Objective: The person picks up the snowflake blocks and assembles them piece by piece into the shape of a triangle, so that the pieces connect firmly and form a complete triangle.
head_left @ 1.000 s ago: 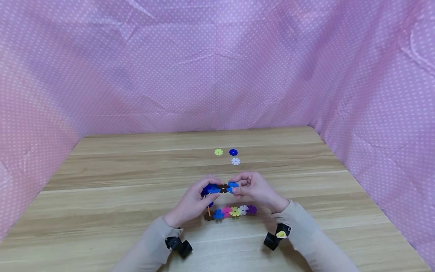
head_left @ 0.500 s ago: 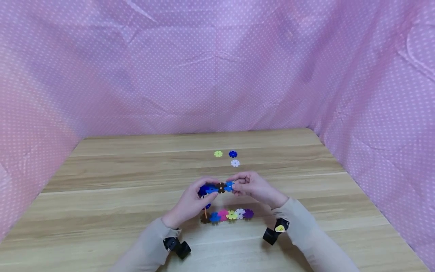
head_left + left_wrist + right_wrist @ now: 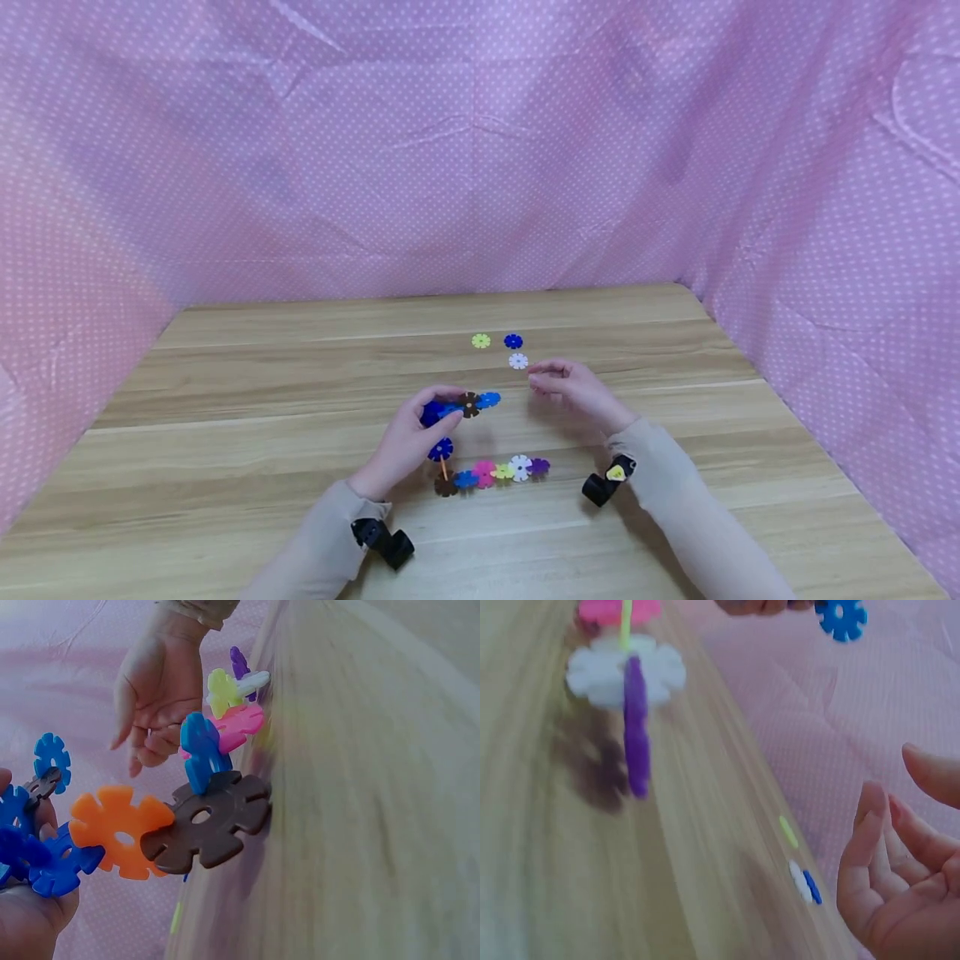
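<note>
My left hand (image 3: 408,437) grips a chain of interlocked plastic snowflake discs by its dark blue part, the fingers hiding some of it. At the upper end, a brown disc (image 3: 469,411) and a light blue disc (image 3: 489,400) stick out past the fingertips. From the hand the chain turns down through an orange disc (image 3: 97,825) to another brown disc (image 3: 232,796). Along the near side it continues through blue, pink (image 3: 484,474), yellow, white and purple (image 3: 636,742) discs. My right hand (image 3: 577,392) is empty, fingers loosely bent, near a loose white disc (image 3: 518,361).
A loose yellow-green disc (image 3: 481,341) and a loose dark blue disc (image 3: 513,342) lie flat on the wooden table (image 3: 262,383), beyond the hands. Pink dotted cloth (image 3: 480,167) hangs around the table's back and sides.
My right hand has let go of the light blue end disc and moved right and away toward the loose white disc. My left hand has shifted slightly left with the chain.
</note>
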`<state>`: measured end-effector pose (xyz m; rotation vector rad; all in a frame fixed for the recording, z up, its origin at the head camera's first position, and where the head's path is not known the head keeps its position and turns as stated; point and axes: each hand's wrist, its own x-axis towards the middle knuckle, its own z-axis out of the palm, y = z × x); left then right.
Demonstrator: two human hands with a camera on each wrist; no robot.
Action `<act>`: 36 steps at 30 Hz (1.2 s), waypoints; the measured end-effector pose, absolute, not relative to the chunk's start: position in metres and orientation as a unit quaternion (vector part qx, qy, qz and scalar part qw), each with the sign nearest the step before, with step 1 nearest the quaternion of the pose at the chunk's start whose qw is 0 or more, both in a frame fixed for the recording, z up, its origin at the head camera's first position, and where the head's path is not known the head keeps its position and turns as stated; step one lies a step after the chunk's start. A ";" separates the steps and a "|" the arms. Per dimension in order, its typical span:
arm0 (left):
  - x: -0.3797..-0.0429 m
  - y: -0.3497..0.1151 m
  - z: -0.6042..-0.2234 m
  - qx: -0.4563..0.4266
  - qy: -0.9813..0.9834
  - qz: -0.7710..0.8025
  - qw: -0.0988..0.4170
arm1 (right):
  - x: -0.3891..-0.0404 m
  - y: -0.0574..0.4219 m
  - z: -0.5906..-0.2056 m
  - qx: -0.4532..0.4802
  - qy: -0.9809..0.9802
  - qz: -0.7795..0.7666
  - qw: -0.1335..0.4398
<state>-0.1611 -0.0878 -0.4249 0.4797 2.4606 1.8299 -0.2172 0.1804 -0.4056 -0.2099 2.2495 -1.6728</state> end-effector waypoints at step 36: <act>-0.166 -0.092 -0.428 0.121 0.774 0.619 0.048 | -0.290 0.148 -0.424 -0.081 0.941 -0.322 0.068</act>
